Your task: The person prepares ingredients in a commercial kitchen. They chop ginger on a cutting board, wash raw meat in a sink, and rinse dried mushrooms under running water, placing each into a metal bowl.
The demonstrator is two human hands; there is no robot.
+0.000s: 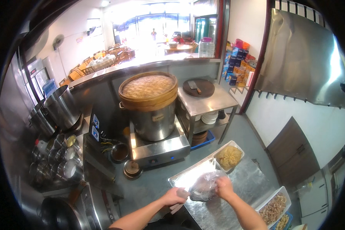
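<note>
Has plastic bag [205, 186] between left hand [174, 196] and right hand [224, 186] over table [243, 184], and, farther back, steamer basket [148, 87] on pot [151, 124] on stove [163, 150], left of cleaver [193, 87] on chopping board [207, 88].

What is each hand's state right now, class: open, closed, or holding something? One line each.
Left hand: closed, holding a pale item of unclear kind.
Right hand: closed, holding a clear plastic bag.

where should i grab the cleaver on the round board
Probably by its brown handle, from above on the near side: the cleaver lies flat on the round board, with its handle pointing toward the camera and its blade away.
</note>
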